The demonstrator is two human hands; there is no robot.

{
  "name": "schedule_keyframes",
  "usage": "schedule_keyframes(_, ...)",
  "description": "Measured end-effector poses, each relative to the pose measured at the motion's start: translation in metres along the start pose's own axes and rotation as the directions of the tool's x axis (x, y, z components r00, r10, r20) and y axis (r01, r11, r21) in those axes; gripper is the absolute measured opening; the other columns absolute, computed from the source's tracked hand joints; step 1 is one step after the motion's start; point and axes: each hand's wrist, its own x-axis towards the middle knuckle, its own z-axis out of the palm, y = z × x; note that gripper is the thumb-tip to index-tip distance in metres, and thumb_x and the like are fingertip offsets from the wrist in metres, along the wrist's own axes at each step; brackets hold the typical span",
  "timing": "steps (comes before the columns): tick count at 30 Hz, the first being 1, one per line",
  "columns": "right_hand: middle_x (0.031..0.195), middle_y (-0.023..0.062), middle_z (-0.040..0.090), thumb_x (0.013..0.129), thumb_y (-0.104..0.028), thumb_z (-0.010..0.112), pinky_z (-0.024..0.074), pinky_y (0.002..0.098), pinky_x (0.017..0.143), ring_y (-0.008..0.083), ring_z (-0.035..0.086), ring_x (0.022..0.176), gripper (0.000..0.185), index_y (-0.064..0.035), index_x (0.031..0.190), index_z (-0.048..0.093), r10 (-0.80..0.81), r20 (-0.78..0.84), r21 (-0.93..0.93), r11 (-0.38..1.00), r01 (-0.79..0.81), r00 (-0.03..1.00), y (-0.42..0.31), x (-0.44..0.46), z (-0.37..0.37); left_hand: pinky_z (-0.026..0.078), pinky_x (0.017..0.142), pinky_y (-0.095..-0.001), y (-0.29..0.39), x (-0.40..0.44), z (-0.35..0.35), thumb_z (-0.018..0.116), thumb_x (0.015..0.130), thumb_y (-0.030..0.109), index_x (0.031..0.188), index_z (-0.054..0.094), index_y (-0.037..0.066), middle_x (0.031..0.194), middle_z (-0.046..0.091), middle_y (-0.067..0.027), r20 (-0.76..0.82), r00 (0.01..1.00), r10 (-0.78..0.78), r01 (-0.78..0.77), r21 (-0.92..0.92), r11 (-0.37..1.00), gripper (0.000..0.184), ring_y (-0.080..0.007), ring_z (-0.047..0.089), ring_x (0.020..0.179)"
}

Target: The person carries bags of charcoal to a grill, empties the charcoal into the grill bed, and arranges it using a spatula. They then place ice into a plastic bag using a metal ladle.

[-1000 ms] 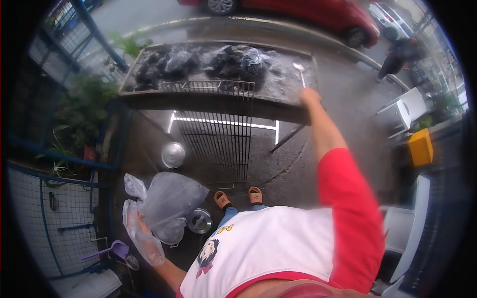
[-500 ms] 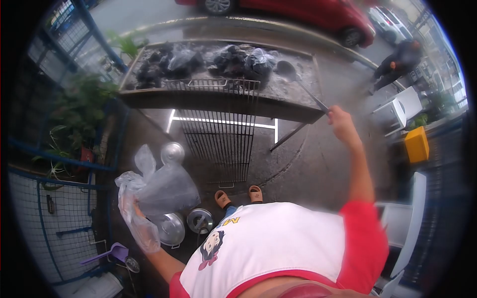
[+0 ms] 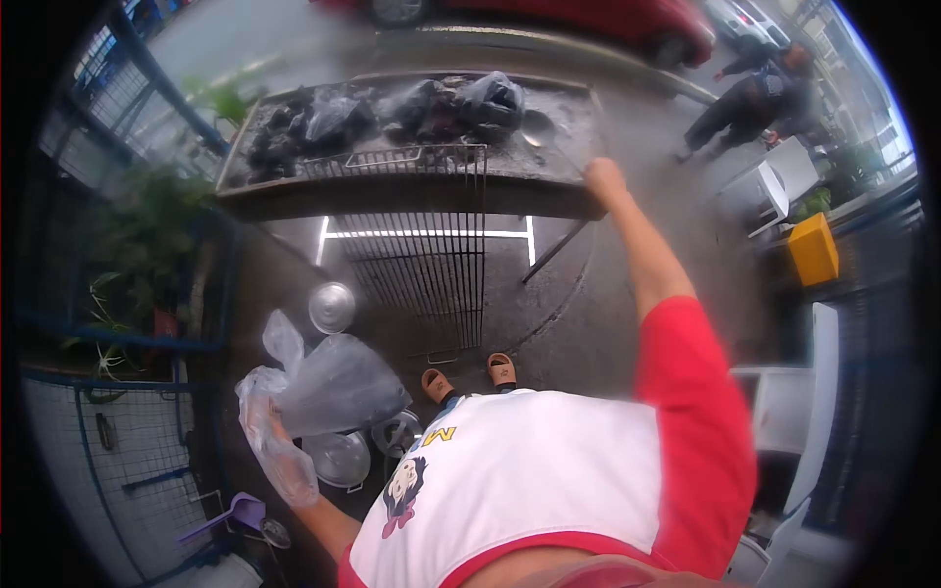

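My right hand (image 3: pixel 606 181) is closed round the handle of a long metal ladle (image 3: pixel 538 128), above the right front corner of a charcoal grill (image 3: pixel 412 199). The ladle's bowl is over pale ash, close to a crumpled plastic bag (image 3: pixel 495 96) on the dark charcoal (image 3: pixel 279 137). Clear plastic covers my left hand (image 3: pixel 263 412), low on the left. Its fingers, partly blurred by the film, are closed on a clear plastic bag (image 3: pixel 343 387) that hangs out to the right, above metal lids (image 3: pixel 338 459).
A wire grill rack (image 3: pixel 412 265) leans on the grill's front edge. Another round lid (image 3: pixel 332 308) lies on the ground. White chairs (image 3: pixel 769 181) and a yellow box (image 3: pixel 814 250) stand at right. A person (image 3: pixel 750 103) and a red car (image 3: pixel 549 20) are beyond.
My right hand has moved forward and left, over the grill's corner, with the ladle. My left hand still holds the bag. The person at far right has shifted posture.
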Motion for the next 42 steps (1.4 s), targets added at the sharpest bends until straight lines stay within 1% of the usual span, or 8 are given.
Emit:
schedule_keyframes(14, 0.1, 0.0126, 0.064, 0.092, -0.018, 0.046, 0.0498, 0.0449, 0.073, 0.0302, 0.066, 0.089, 0.022, -0.0067, 0.098, 0.063, 0.08, -0.23, -0.243, 0.96, -0.136, 0.97, 0.012, -0.026, -0.003, 0.045, 0.077, -0.0278, -0.046, 0.016, -0.015, 0.05, 0.095, 0.036, 0.127, 0.049, -0.004, 0.11, 0.058, -0.0101, 0.067, 0.942, -0.329, 0.336, -0.181, 0.924, 0.051, -0.0187, 0.057, 0.093)
schedule_keyframes(15, 0.092, 0.0142, 0.067, 0.089, -0.014, 0.045, 0.0532, 0.0443, 0.068, 0.032, 0.069, 0.08, 0.019, -0.0053, 0.097, 0.06, 0.124, -0.205, -0.148, 0.976, -0.156, 0.971, 0.021, -0.027, -0.002, 0.046, 0.087, -0.0503, -0.034, 0.008, -0.014, 0.032, 0.1, 0.041, 0.13, 0.049, 0.005, 0.123, 0.056, -0.0208, 0.25, 0.923, 0.293, -0.345, 0.197, 0.918, 0.05, -0.0389, 0.054, 0.112)
schedule_keyframes(19, 0.088, 0.0215, 0.068, 0.087, -0.016, 0.054, 0.0542, 0.0448, 0.072, 0.0309, 0.07, 0.081, 0.021, 0.0023, 0.093, 0.063, 0.238, -0.02, 0.132, 0.963, -0.234, 0.971, 0.053, -0.037, -0.004, 0.048, 0.083, -0.0528, -0.087, 0.024, 0.004, 0.037, 0.1, 0.032, 0.116, 0.057, -0.003, 0.11, 0.061, -0.0256, 0.052, 0.688, 0.724, -0.711, -0.155, 0.686, 0.044, -0.0431, 0.056, 0.105)
schedule_keyframes(26, 0.088, 0.025, 0.066, 0.074, -0.008, 0.069, 0.0544, 0.0452, 0.075, 0.0378, 0.066, 0.086, 0.012, 0.0005, 0.083, 0.07, 0.233, -0.046, 0.276, 0.937, -0.212, 0.971, 0.046, -0.026, -0.033, 0.042, 0.092, -0.0336, -0.001, -0.005, 0.028, 0.042, 0.1, 0.019, 0.122, 0.05, -0.007, 0.119, 0.052, -0.0173, 0.045, 0.984, -0.17, 0.17, 0.014, 0.985, 0.035, -0.0268, 0.051, 0.107)
schedule_keyframes(31, 0.091, 0.0234, 0.066, 0.08, -0.011, 0.063, 0.0532, 0.0468, 0.073, 0.039, 0.065, 0.089, 0.016, 0.0002, 0.091, 0.068, 0.135, -0.074, -0.02, 0.99, -0.136, 0.988, 0.027, 0.028, -0.016, 0.041, 0.087, -0.0312, 0.023, 0.009, 0.054, 0.048, 0.095, 0.013, 0.118, 0.056, -0.003, 0.113, 0.055, -0.0124, 0.092, 0.986, 0.143, -0.149, 0.063, 0.987, 0.029, -0.0201, 0.051, 0.103)
schedule_keyframes(34, 0.092, 0.0191, 0.068, 0.085, -0.014, 0.06, 0.0531, 0.0401, 0.077, 0.0329, 0.066, 0.09, 0.017, -0.001, 0.095, 0.067, -0.06, -0.1, 0.107, 0.992, 0.071, 0.993, -0.041, -0.009, -0.069, 0.041, 0.072, -0.0259, 0.004, 0.032, 0.057, 0.057, 0.09, 0.02, 0.113, 0.061, -0.001, 0.095, 0.059, -0.0042, 0.112, 0.944, -0.31, 0.329, -0.269, 0.905, 0.032, -0.0126, 0.052, 0.083)
schedule_keyframes(38, 0.091, 0.006, 0.069, 0.09, -0.018, 0.062, 0.051, 0.029, 0.081, 0.0165, 0.065, 0.086, 0.018, -0.0012, 0.099, 0.064, -0.662, -0.109, 0.879, 0.284, 0.383, 0.742, -0.161, -0.09, -0.136, 0.041, 0.062, -0.0226, -0.024, 0.051, 0.072, 0.063, 0.088, 0.017, 0.102, 0.064, 0.0, 0.085, 0.061, -0.0019, 0.236, 0.951, -0.199, 0.26, -0.269, 0.927, 0.022, -0.009, 0.052, 0.071)
schedule_keyframes(42, 0.131, 0.0135, 0.052, 0.085, -0.033, 0.067, 0.0432, 0.0394, 0.099, 0.0223, 0.05, 0.121, 0.054, -0.007, 0.129, 0.049, -0.901, -0.248, 0.742, 0.059, 0.668, 0.356, -0.237, -0.14, -0.161, 0.044, 0.064, -0.0241, 0.061, 0.07, 0.093, 0.064, 0.086, 0.013, 0.095, 0.063, -0.001, 0.086, 0.061, -0.0032, 0.544, 0.839, 0.021, 0.265, -0.442, 0.857, 0.017, -0.0103, 0.055, 0.073)
